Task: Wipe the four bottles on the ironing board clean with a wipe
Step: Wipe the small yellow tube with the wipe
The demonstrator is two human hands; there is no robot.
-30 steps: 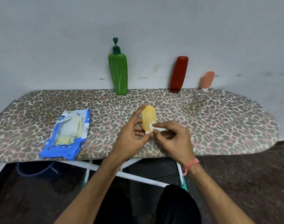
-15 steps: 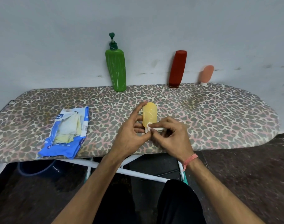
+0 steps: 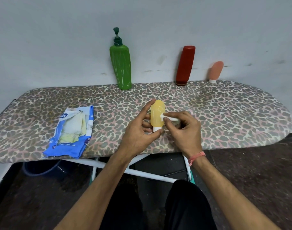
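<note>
Standing cap-down over the ironing board [image 3: 225,117], the yellow bottle [image 3: 156,115] is gripped by the left hand [image 3: 138,135], index finger on top and thumb at the white cap. A white wipe [image 3: 169,117], pinched in the right hand [image 3: 183,130], is pressed against its side. The green pump bottle [image 3: 122,67], red bottle [image 3: 185,65] and pink bottle [image 3: 215,71] are leaned on the wall [image 3: 58,39].

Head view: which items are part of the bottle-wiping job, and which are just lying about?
Part of the job:
yellow bottle, gripped by the left hand
wipe, pinched in the right hand against that bottle
green pump bottle
red bottle
pink bottle
wipe pack, open
ironing board

Lying about:
dark tub under the board
</note>
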